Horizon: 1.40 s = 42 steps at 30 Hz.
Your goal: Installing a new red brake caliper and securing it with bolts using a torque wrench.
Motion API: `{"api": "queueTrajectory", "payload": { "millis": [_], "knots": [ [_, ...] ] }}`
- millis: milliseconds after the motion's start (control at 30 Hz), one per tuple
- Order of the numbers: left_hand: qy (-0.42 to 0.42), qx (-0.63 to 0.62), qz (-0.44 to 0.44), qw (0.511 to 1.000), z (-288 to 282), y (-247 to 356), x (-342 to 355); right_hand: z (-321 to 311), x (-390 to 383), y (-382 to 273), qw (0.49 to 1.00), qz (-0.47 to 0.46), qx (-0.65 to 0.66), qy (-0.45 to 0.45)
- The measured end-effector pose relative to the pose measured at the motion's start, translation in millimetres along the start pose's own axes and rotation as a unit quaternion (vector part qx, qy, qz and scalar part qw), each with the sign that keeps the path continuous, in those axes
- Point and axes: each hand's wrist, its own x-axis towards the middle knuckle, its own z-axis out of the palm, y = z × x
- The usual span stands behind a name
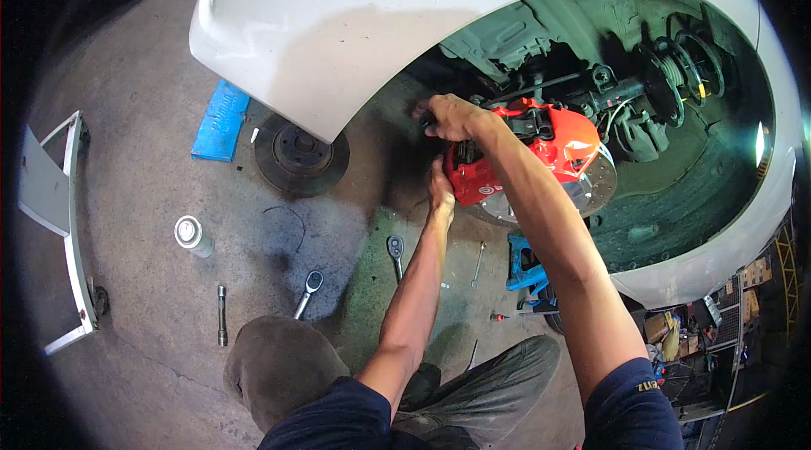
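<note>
A red brake caliper sits over a drilled brake disc in the wheel arch of a pale car. My left hand grips the caliper's left end, with its fingers partly hidden behind the edge. Above it, my right hand is closed at the caliper's upper left corner, around a small dark thing I cannot make out. My right forearm crosses in front of the caliper and covers part of it. Behind the caliper, the coil spring and strut show inside the arch.
On the floor lie a worn brake disc, a blue box, a spray can, two ratchets, a socket extension and a spanner. A blue jack stand is under the car. Shelving stands at right.
</note>
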Motion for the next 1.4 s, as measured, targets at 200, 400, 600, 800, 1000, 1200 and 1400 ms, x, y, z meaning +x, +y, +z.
{"api": "queueTrajectory", "payload": {
  "millis": [200, 400, 600, 800, 1000, 1200, 1400],
  "knots": [
    [-0.031, -0.038, 0.008, 0.999, -2, 1, -3, 3, 4, -25, 0.975, 0.111, -0.189, -0.036],
    [-0.022, 0.050, 0.063, 0.996, -8, -11, 11, 0, 16, -28, 0.971, 0.070, -0.197, -0.120],
    [0.123, 0.430, 0.002, 0.894, -80, -40, -12, 5, 6, -8, 0.987, 0.074, -0.138, -0.029],
    [-0.020, 0.830, -0.038, 0.556, -190, -85, -74, -3, -19, -49, 0.969, 0.123, -0.216, 0.015],
    [0.136, 0.654, -0.026, 0.744, -216, -75, -31, -47, -150, -60, 0.910, 0.017, 0.008, 0.415],
    [0.036, 0.431, 0.280, 0.857, -153, 40, 11, 13, -278, -51, 0.711, 0.263, 0.198, 0.622],
    [-0.069, 0.503, 0.413, 0.756, -56, 144, 12, 78, -313, -12, 0.655, 0.336, 0.209, 0.644]
  ]
}}
